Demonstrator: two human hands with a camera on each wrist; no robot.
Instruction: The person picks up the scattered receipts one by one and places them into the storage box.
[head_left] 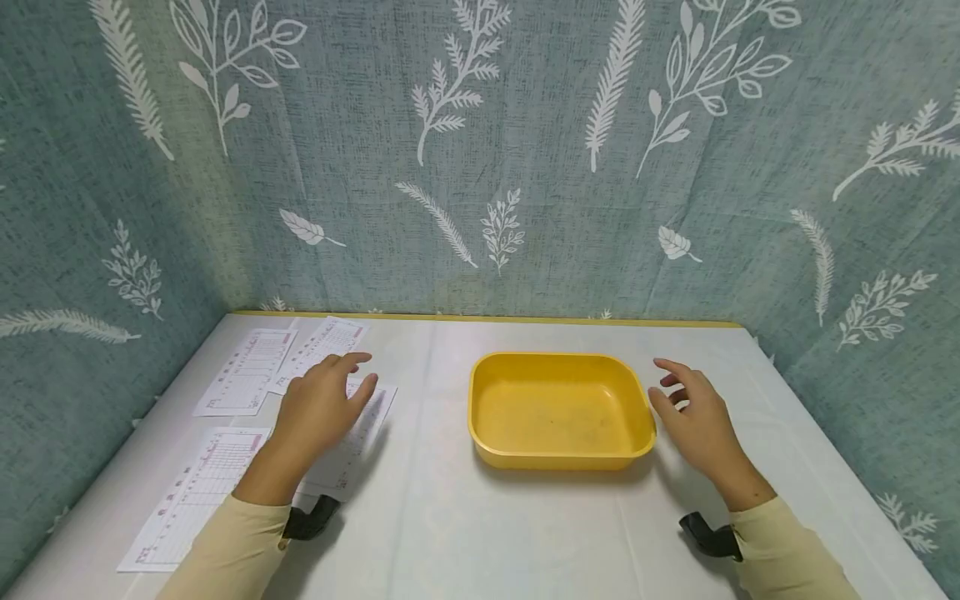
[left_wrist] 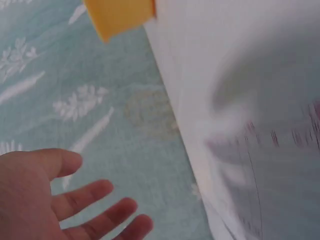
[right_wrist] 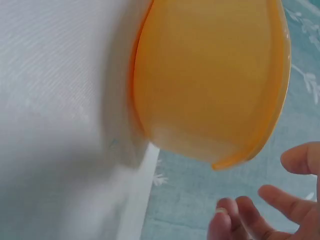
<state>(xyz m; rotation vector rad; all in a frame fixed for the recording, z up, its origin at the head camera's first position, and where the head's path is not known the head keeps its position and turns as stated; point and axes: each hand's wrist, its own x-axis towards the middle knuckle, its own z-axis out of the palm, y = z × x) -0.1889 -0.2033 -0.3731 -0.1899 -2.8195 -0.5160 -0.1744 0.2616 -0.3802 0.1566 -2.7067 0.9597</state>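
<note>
A yellow plastic basin [head_left: 562,461] stands on the white table, right of the middle, with nothing inside it. My right hand [head_left: 697,425] hovers just beside its right end, fingers loosely bent and holding nothing. In the right wrist view the basin's side wall [right_wrist: 210,80] fills the upper middle, and the fingers [right_wrist: 285,202] are apart from it. Over the printed paper sheets on the left, my left hand [head_left: 318,408] is held in the air with its fingers relaxed. The left wrist view shows that hand [left_wrist: 85,200] spread and holding nothing.
Several printed sheets lie at the table's left, among them a back sheet [head_left: 247,371] and a front sheet [head_left: 198,500]. Leaf-patterned green cloth [head_left: 360,208] hangs behind and at both sides. A yellow strip [head_left: 420,317] runs along the table's back edge.
</note>
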